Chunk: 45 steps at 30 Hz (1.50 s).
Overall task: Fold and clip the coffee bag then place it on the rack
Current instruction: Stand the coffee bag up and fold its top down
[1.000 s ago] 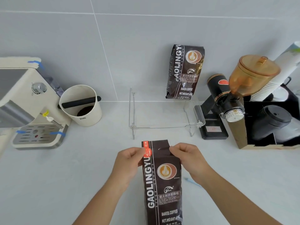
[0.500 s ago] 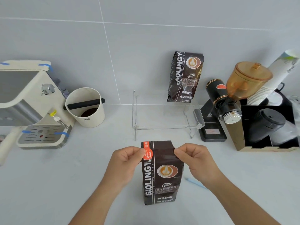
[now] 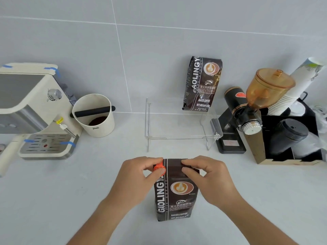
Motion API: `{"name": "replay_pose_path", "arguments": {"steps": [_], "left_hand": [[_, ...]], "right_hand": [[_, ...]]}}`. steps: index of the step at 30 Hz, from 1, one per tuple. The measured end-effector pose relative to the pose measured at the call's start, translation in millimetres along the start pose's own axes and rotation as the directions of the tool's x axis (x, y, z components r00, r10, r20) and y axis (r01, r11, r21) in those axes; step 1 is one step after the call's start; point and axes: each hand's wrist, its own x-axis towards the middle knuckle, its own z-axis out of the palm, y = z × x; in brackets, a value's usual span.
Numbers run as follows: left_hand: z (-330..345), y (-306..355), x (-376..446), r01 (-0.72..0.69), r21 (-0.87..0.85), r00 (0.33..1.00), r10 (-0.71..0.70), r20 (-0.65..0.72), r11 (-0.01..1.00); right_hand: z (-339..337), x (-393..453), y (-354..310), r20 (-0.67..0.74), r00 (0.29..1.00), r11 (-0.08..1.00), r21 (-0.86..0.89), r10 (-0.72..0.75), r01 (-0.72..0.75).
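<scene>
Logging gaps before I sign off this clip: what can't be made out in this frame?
Head view only:
- Top corners of the near coffee bag: covered by the left hand and right hand, so fold progress is unclear.
- A clip: none identifiable.
- Clear rack: its shelf edges barely show against the counter.
- Espresso machine: cut off by the left edge.
- Small print on the bag: too small.

Coffee prep counter, likely café: espresso machine [image 3: 35,110], knock box [image 3: 94,114], grinder [image 3: 251,106] & stacked paper cups [image 3: 292,89] vs grey tiled wall [image 3: 159,41].
</scene>
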Motion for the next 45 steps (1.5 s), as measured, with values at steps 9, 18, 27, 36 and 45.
{"name": "replay_pose_path", "arguments": {"steps": [9,18,27,36,45], "left_hand": [[-8,-6,-1,-0.129,0.107,0.986,0.116,0.116,0.986],[3,-13,3,0.153,-0.315,0.969,-0.08,0.234,0.937],[15,-19,-1,0.165,-0.2,0.958,-0.109,0.265,0.966],[12,-29,-4,-0.071,0.034,0.96,0.059,0.272,0.997],[4,-30,-7,-0.112,-0.024,0.946,0.114,0.304,0.993]], "right_hand": [[-9,-7,-5,0.077,0.987,0.985,-0.084,-0.144,0.15],[-6,2,-9,0.198,0.954,0.957,0.138,0.226,-0.256],[4,13,-5,0.293,0.866,0.827,0.287,0.405,-0.484],[-3,3,10,0.402,0.907,0.99,-0.116,0.123,-0.083],[-17,-10,33,0.299,0.927,0.938,-0.192,-0.225,0.289]]}}
